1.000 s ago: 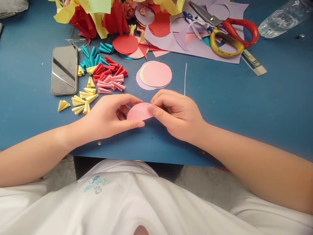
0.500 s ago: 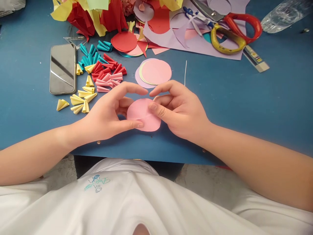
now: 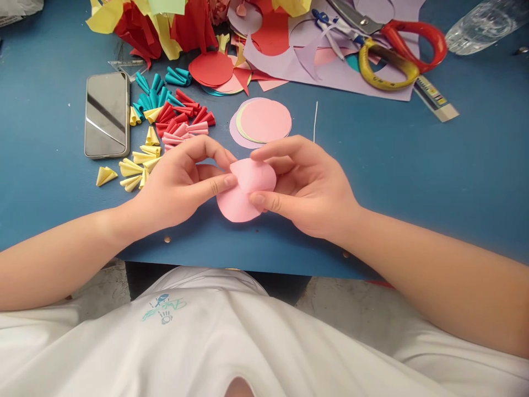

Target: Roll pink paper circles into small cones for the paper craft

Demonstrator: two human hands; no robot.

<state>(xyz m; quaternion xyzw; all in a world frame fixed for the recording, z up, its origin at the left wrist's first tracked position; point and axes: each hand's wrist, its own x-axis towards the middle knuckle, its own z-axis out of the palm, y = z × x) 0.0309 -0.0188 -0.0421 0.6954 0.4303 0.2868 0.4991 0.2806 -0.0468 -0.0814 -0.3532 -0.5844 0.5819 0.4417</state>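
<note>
A pink paper circle (image 3: 243, 193) is held just above the blue table (image 3: 413, 182) near its front edge, its right side curled over. My left hand (image 3: 182, 179) pinches its left edge between thumb and fingers. My right hand (image 3: 303, 184) grips its right side, thumb under and fingers over the curl. Just beyond the hands lies a small stack of paper circles (image 3: 261, 122), pink on top. To the left are several rolled paper cones (image 3: 165, 124) in yellow, red, pink and teal.
A phone (image 3: 107, 114) lies face up at the left. Scraps of coloured paper (image 3: 173, 22), purple sheets (image 3: 330, 66), scissors with red and yellow handles (image 3: 397, 49), a ruler (image 3: 436, 99) and a plastic bottle (image 3: 483, 22) crowd the far edge. A thin white stick (image 3: 315, 121) lies beyond my right hand.
The pink circle was folded flat a second ago, then opened out, and now its right side is curled over. Both hands shifted their grip on it.
</note>
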